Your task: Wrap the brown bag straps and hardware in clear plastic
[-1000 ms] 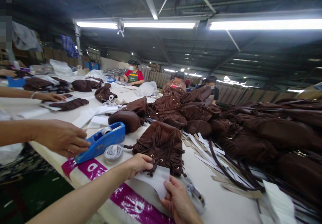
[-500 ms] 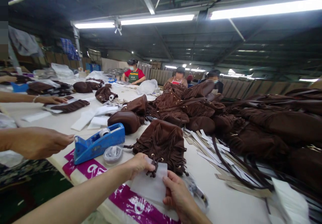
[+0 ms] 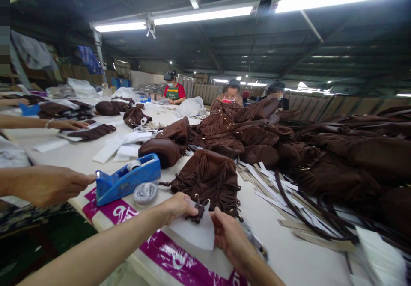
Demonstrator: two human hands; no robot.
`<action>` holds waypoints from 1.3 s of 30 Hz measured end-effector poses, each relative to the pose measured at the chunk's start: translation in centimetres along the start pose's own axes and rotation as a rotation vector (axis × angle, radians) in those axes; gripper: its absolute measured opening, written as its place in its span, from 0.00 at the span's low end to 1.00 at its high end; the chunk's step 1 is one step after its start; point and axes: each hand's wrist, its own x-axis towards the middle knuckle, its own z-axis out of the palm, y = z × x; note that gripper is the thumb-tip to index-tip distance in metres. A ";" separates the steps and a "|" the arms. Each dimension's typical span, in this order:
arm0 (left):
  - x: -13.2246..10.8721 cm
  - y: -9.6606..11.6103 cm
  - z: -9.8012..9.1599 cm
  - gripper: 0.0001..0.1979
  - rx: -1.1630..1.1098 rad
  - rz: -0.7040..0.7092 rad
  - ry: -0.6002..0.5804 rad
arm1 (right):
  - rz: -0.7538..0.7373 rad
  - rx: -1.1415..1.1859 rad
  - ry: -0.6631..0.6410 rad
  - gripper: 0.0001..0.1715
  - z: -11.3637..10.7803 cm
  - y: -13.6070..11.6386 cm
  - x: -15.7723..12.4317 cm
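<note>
Fingers of the left hand [image 3: 179,207] close on the white sheet [image 3: 197,234] at the fringed bag's [image 3: 205,175] near side; the right hand [image 3: 230,236] curls at the sheet's edge, grip unclear. Best held flat beneath the bag's tassel [image 3: 201,211].

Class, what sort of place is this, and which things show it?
Probably a bag factory or workshop: a brown fringed bag lies before a heap of similar bags on a table, near a blue tape dispenser, with people around the table.
</note>
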 end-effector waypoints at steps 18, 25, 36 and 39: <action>-1.2 0.2 1.2 0.09 -0.133 0.109 -0.163 | -0.290 -0.345 0.117 0.12 0.6 1.8 1.4; -0.5 -0.8 1.2 0.11 -0.220 0.116 -0.113 | -0.301 -0.375 0.165 0.14 -0.1 2.0 1.1; -0.2 -1.0 1.8 0.10 -0.176 0.175 0.009 | -0.493 -0.538 0.142 0.05 -0.7 2.0 1.2; 0.2 -1.0 1.8 0.10 -0.153 0.152 0.035 | -0.540 -0.541 0.117 0.07 -0.8 2.1 1.2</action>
